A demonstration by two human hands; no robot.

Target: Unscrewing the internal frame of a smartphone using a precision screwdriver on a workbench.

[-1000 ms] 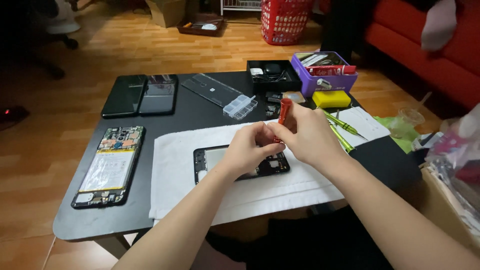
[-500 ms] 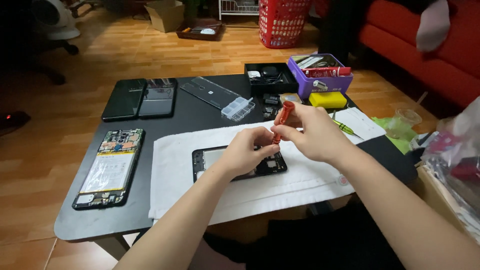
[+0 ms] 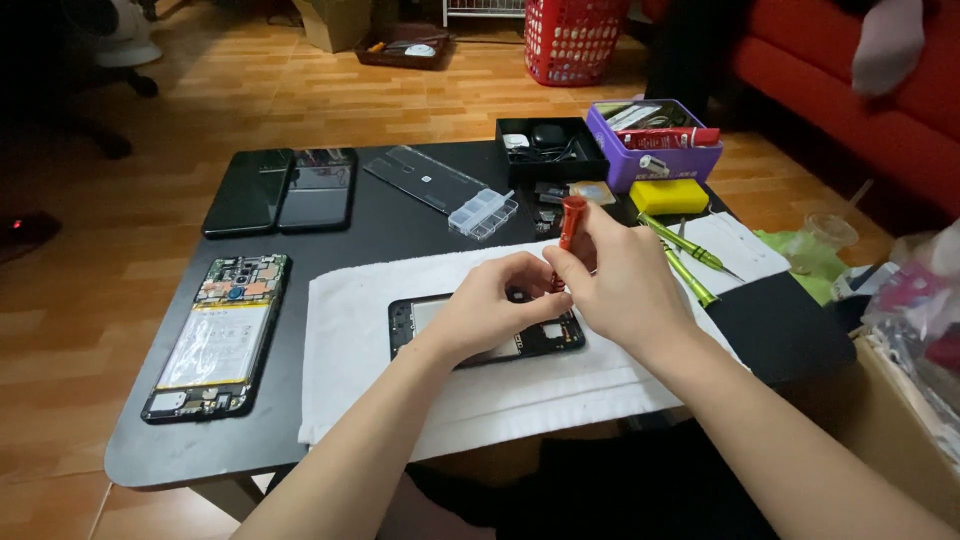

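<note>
Your right hand (image 3: 625, 285) is curled around a red screwdriver (image 3: 568, 228), holding it nearly upright with its tip down at the opened black phone (image 3: 480, 330). Your left hand (image 3: 490, 305) is pinched at the lower end of the screwdriver, fingertips closed against it just above the phone. The phone lies flat on a white cloth (image 3: 350, 350) spread along the near edge of the black counter (image 3: 380, 225), about midway between its left and right sides. Just beside your right hand, toward the right edge, lie two green screwdrivers (image 3: 690, 255). At the near left corner rests another opened phone (image 3: 220, 335) with its battery showing. Two dark phones (image 3: 282, 188) sit at the far left corner, and a clear parts box (image 3: 483, 213) stands near the far edge, with a purple box (image 3: 655, 145) at the far right corner.
</note>
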